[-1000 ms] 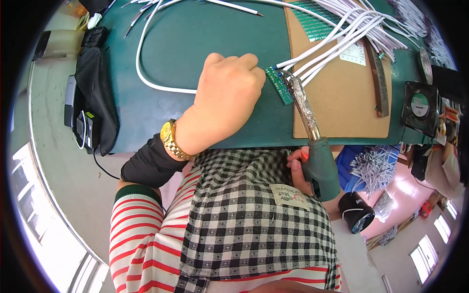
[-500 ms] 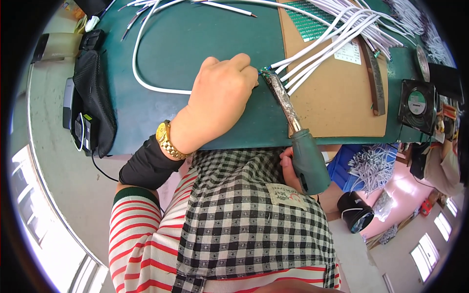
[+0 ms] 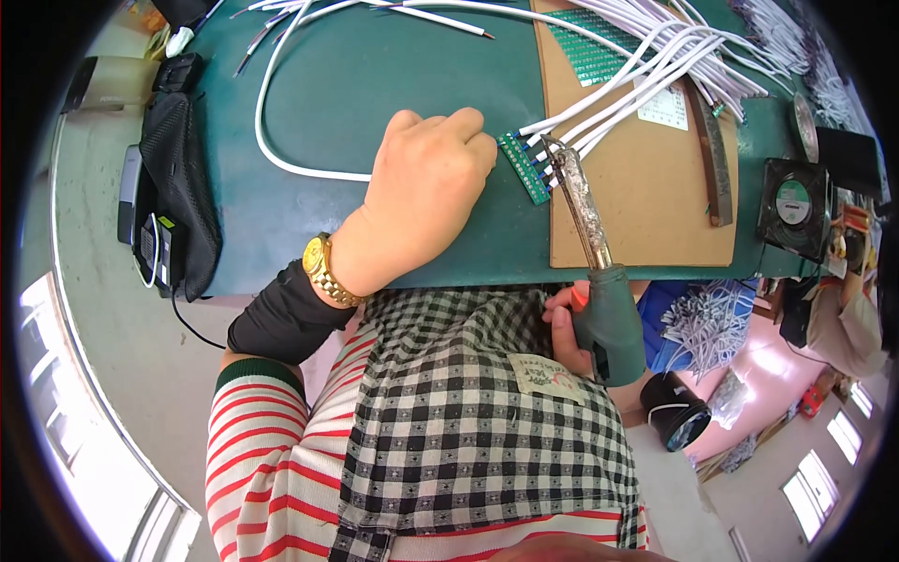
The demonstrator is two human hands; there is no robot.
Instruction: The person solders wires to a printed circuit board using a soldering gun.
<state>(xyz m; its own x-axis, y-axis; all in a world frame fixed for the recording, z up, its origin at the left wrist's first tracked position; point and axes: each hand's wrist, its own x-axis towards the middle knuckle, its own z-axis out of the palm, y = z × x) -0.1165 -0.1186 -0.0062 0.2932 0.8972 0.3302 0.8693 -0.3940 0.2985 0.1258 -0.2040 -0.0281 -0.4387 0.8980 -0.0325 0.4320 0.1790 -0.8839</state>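
Note:
My left hand [image 3: 426, 192] is closed on a white cable [image 3: 314, 170] that loops in from the left; its held end is hidden by my fingers. Just right of those fingers lies a narrow green circuit board [image 3: 526, 170], with several white cables joined along its right side. My right hand [image 3: 567, 328], partly hidden, grips the dark green handle of a soldering iron [image 3: 585, 220]. The iron slants upward over the table edge, its bent tip above the cable ends beside the board.
A brown cardboard sheet [image 3: 646, 225] lies on the green table [image 3: 375, 84], bearing a dark bar [image 3: 714, 155] and a green board panel [image 3: 590, 61]. More white cables pile up at the back. A small fan [image 3: 794, 203] stands right, a black bag [image 3: 183, 206] left. Another person's arm [image 3: 847, 318] shows far right.
The soldering iron has moved right, away from my left fingertips, uncovering the green circuit board. My left hand stays almost in place with the white cable.

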